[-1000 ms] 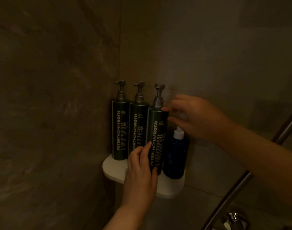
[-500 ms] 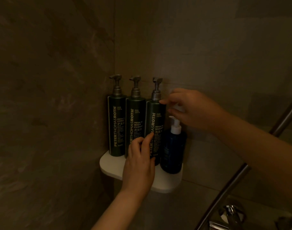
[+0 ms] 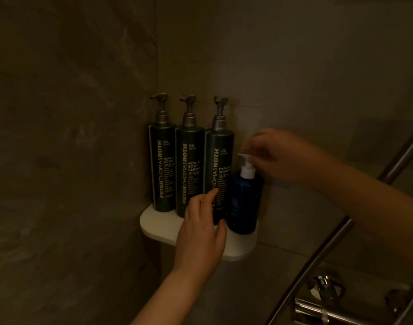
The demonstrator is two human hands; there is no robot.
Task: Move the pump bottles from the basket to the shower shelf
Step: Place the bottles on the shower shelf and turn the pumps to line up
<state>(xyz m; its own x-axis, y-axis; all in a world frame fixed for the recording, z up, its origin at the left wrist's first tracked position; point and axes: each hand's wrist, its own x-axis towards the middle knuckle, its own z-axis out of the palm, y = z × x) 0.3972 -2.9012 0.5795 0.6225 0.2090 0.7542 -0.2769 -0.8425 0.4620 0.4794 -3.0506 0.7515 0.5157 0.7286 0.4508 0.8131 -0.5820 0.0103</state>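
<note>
Three tall dark green pump bottles stand in a row on the white corner shelf (image 3: 158,225): the left one (image 3: 162,170), the middle one (image 3: 189,174) and the right one (image 3: 218,170). A shorter blue pump bottle (image 3: 244,202) with a white pump stands at the shelf's right end, against the right green bottle. My left hand (image 3: 200,233) touches the lower front of the right green bottle with nearly straight fingers. My right hand (image 3: 283,156) reaches in from the right, and its blurred fingertips pinch the blue bottle's white pump head. No basket is in view.
Dark tiled walls meet in a corner behind the shelf. A metal rail (image 3: 330,245) runs diagonally across the right side. Chrome tap fittings (image 3: 325,289) sit at the bottom right, below the shelf.
My right hand has dropped from the right green bottle's pump neck to the blue bottle's white pump. My left hand has stayed low on the right green bottle.
</note>
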